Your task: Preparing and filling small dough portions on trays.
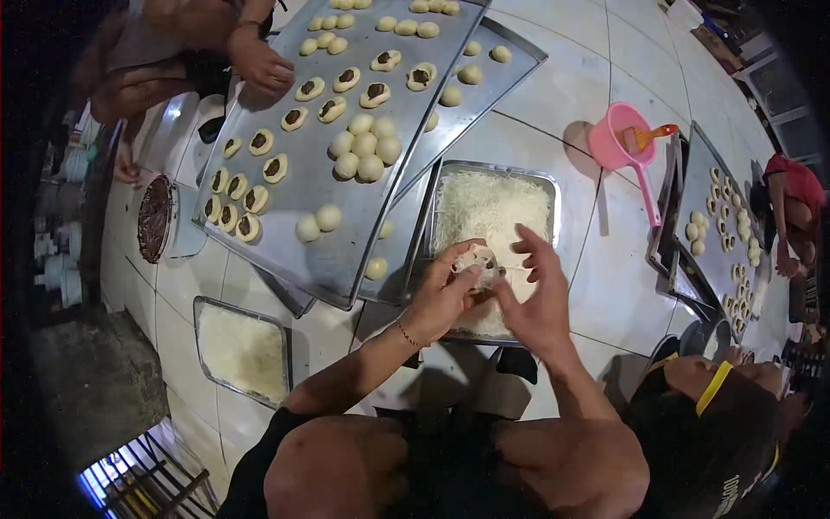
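Note:
My left hand (445, 294) grips a small piece of pale dough (475, 259) with white shreds and a dark filling. My right hand (536, 303) is beside it, fingers raised and spread, thumb at or near the piece. Both hands are over a rectangular metal tray (553, 195) of white shreds. Behind it, a large tray (259, 186) holds several smooth dough balls (363, 147) and several dough pieces with dark filling (303, 91). Another tray (519, 56) lies partly beneath that one.
A pink pot (605, 143) with a brush is at right, near more trays (709, 242). At left are a bowl of dark filling (154, 221) and a tray of pale shreds (242, 346). Other people's hands are at upper left (264, 65) and far right (787, 259); another person (709, 424) is at lower right.

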The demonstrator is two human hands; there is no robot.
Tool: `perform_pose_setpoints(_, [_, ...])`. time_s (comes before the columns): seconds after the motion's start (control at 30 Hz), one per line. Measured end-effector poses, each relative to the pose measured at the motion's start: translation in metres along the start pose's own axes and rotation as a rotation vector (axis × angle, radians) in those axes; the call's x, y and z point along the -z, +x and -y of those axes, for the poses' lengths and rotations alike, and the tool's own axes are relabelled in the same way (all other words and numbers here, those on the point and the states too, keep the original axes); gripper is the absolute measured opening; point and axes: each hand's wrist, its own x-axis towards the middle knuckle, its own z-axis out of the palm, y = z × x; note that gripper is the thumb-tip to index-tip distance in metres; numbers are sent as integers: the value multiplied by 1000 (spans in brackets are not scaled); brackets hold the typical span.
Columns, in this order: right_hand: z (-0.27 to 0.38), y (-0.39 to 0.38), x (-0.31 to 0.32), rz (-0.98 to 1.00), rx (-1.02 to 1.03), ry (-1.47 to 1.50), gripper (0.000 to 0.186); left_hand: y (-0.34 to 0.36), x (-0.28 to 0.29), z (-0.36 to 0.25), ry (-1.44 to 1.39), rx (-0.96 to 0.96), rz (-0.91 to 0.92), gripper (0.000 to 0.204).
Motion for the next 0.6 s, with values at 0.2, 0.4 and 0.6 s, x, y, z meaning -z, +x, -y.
perform_pose_setpoints(0.2, [-26,-5,9,342,-324,554,38,-4,-17,-33,69,111,43,46])
perform_pose_setpoints(0.4, [-18,5,5,218,376,27,34,-8,-32,-64,831,-14,65,46])
perform_pose_setpoints(0.6, [10,12,9,267,228,144,28,-21,-25,-70,808,-390,17,49])
